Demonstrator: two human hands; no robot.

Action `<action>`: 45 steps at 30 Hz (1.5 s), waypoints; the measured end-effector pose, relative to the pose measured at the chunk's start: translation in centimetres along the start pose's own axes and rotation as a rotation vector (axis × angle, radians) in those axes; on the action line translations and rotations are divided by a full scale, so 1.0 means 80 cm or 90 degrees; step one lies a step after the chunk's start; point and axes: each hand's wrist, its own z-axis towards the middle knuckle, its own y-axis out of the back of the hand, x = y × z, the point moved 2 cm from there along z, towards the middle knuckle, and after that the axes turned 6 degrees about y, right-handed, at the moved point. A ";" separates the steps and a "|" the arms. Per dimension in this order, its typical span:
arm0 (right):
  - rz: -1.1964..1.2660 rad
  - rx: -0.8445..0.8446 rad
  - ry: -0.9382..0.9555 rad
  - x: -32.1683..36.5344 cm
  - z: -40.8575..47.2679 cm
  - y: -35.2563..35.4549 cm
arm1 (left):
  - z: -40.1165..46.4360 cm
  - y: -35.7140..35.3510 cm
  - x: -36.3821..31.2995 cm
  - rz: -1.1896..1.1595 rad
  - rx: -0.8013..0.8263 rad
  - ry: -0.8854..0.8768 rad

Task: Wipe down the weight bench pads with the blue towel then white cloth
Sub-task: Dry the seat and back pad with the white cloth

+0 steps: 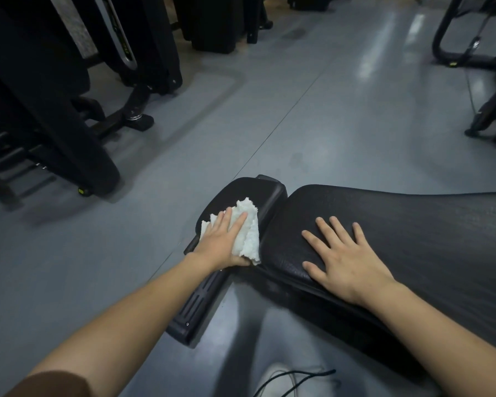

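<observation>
A black weight bench has a small seat pad [258, 193] and a long back pad [413, 224] reaching off to the right. My left hand [221, 242] presses a crumpled white cloth [248, 227] flat onto the small pad, thumb tucked under the cloth's near edge. My right hand [347, 259] lies flat, fingers spread, on the near end of the long pad and holds nothing. No blue towel is in view.
The bench's black frame rail [201, 299] sticks out toward me below the small pad. Black gym machines [69, 110] stand at the left and another machine's frame [487, 116] at the far right. Grey floor [298, 110] lies between. A thin black cord [292, 379] lies near the bottom edge.
</observation>
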 end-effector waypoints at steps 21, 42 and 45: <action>0.012 -0.063 0.003 -0.002 0.002 -0.010 | 0.135 0.029 -0.059 -0.095 0.064 0.016; 0.017 -0.158 0.017 -0.005 0.007 -0.021 | 0.226 0.050 -0.105 -0.072 -0.008 0.033; 0.016 -0.166 0.019 -0.006 0.007 -0.021 | 0.223 0.052 -0.103 -0.084 -0.013 0.030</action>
